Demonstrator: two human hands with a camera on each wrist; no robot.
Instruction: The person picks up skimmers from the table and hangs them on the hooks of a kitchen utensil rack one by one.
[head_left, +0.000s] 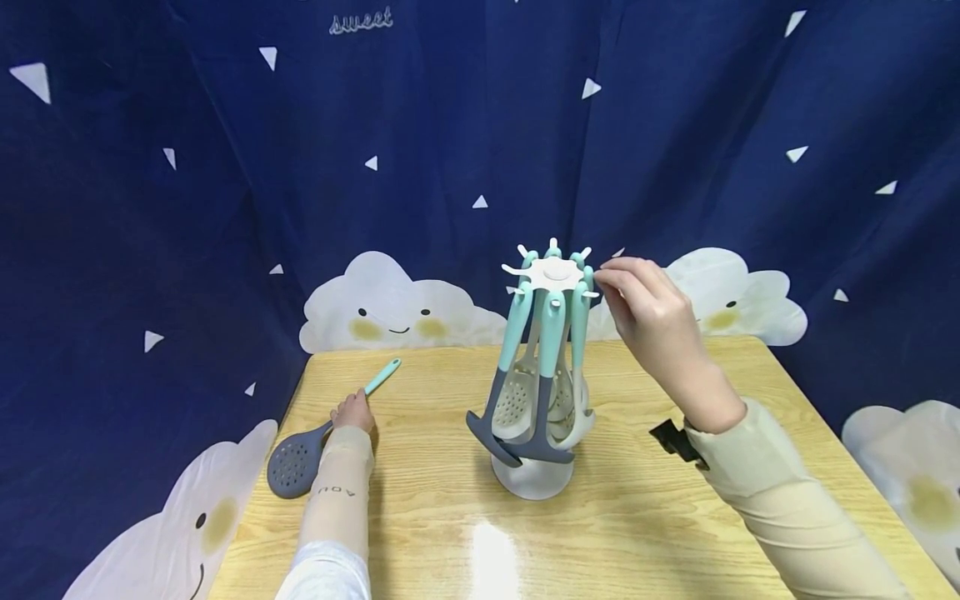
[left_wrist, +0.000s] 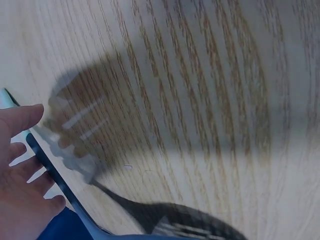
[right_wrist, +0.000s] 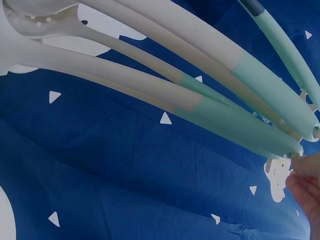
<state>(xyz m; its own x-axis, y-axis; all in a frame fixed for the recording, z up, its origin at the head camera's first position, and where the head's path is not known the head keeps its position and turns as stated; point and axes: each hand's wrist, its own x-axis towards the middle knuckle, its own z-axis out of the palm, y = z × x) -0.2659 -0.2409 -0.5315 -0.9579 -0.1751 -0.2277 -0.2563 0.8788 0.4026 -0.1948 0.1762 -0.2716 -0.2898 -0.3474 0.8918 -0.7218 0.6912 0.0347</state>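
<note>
On the table's left side my left hand (head_left: 352, 412) holds a dark blue-grey skimmer (head_left: 294, 462) by its handle. Its perforated round head points toward me and its mint handle end points away. In the left wrist view, the handle (left_wrist: 57, 182) runs between thumb and fingers. My right hand (head_left: 648, 312) is at the top of a white rotating utensil stand (head_left: 534, 479). Thumb and finger pinch the end of a mint-and-light-grey utensil handle (right_wrist: 235, 122) there. That utensil's head is cropped or hidden behind others.
Several other mint-handled utensils (head_left: 551, 333) hang around the stand, some with dark blue-grey heads and some light grey. White hooks (head_left: 512, 270) stick out from its top. A wooden table (head_left: 420, 467) lies beneath. A dark blue curtain (head_left: 450, 125) with clouds and triangles hangs behind.
</note>
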